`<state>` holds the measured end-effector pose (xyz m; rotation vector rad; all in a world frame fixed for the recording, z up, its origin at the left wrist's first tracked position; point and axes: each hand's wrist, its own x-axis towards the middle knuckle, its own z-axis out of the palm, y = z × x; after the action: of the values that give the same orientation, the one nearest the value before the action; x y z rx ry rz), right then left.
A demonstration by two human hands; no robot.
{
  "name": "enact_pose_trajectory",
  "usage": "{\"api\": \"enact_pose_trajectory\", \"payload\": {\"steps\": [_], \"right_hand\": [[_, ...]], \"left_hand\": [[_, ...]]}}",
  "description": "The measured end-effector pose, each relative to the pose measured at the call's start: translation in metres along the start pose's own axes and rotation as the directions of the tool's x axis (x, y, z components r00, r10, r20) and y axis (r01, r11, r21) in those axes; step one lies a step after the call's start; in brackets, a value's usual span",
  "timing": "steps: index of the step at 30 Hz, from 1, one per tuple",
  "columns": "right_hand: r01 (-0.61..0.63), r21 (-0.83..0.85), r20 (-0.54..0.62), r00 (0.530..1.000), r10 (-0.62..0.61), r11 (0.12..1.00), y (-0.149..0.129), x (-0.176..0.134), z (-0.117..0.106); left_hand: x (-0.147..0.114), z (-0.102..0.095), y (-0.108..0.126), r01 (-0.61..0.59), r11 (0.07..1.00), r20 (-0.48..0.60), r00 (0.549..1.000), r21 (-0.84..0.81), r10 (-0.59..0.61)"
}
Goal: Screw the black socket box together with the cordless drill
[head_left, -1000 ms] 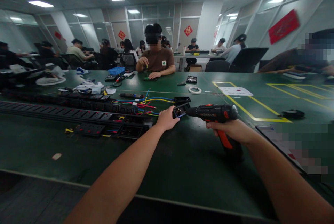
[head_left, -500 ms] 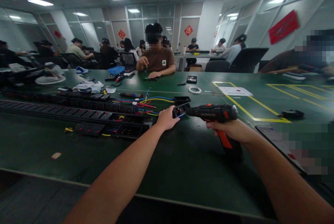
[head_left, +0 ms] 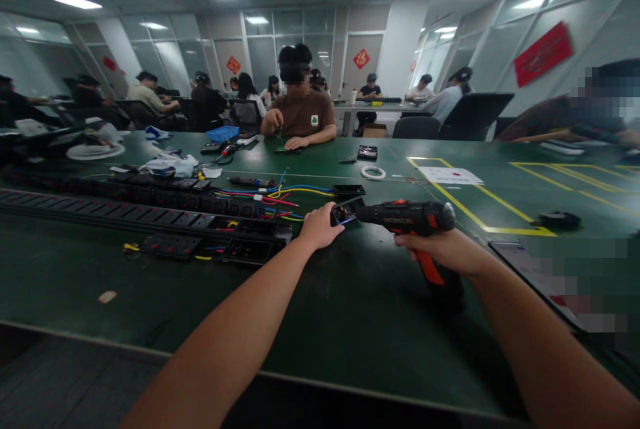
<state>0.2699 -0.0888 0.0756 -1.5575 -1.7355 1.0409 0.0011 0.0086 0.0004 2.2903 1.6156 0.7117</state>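
My left hand is closed on a small black plastic housing and holds it tilted above the green table. In my right hand is a black and orange cordless drill, gripped by its handle and lying level. Its nose points left into the open side of the housing; the tip is hidden there, so I cannot tell what it touches. Left of my hand lie long black power strips with exposed coloured wires. A second black housing with wires rests just behind.
A white tape roll and a paper sheet lie farther back. At right are a black part and a tablet-like screen. Across the table a person works with a screwdriver. A blue basket stands nearby.
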Motion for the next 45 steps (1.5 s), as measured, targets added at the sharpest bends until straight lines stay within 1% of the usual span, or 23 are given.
{"api": "enact_pose_trajectory", "payload": {"steps": [4,8,14,19,24,32,36,42,45], "right_hand": [[-0.005,0.027,-0.020,1.000,0.005,1.000,0.002,0.002,-0.002],[0.011,0.076,-0.012,1.000,-0.010,0.997,0.002,0.003,-0.003],[0.025,0.076,-0.009,1.000,-0.025,0.997,-0.001,0.001,-0.001],[0.032,0.096,-0.015,0.999,-0.030,0.995,0.003,0.003,-0.001],[0.043,0.061,-0.028,0.999,-0.041,0.997,0.007,0.005,-0.002],[0.022,-0.033,-0.040,0.999,-0.024,0.999,-0.004,-0.001,-0.001],[0.014,-0.021,-0.023,1.000,-0.015,1.000,-0.006,-0.002,0.000],[-0.022,-0.032,-0.050,0.999,0.020,0.999,-0.005,-0.002,0.001],[-0.028,-0.035,-0.033,0.999,0.027,0.999,-0.004,-0.001,0.002]], "left_hand": [[-0.001,-0.001,0.001,0.003,1.000,0.007,1.000,-0.001,-0.003],[-0.001,0.000,0.001,0.001,1.000,-0.010,1.000,0.008,-0.001],[0.000,0.000,0.000,-0.012,1.000,-0.011,1.000,0.011,0.012],[0.000,0.000,0.000,-0.004,1.000,-0.008,1.000,0.013,0.004],[0.000,0.000,0.000,-0.002,1.000,-0.003,1.000,0.006,0.002],[-0.001,-0.001,0.001,0.008,1.000,0.000,1.000,0.000,-0.008],[-0.001,-0.002,0.002,0.010,1.000,0.002,1.000,0.000,-0.010],[-0.001,-0.002,0.002,0.013,1.000,0.015,1.000,0.008,-0.013],[-0.001,-0.001,0.002,0.009,1.000,0.008,1.000,0.012,-0.009]]}}
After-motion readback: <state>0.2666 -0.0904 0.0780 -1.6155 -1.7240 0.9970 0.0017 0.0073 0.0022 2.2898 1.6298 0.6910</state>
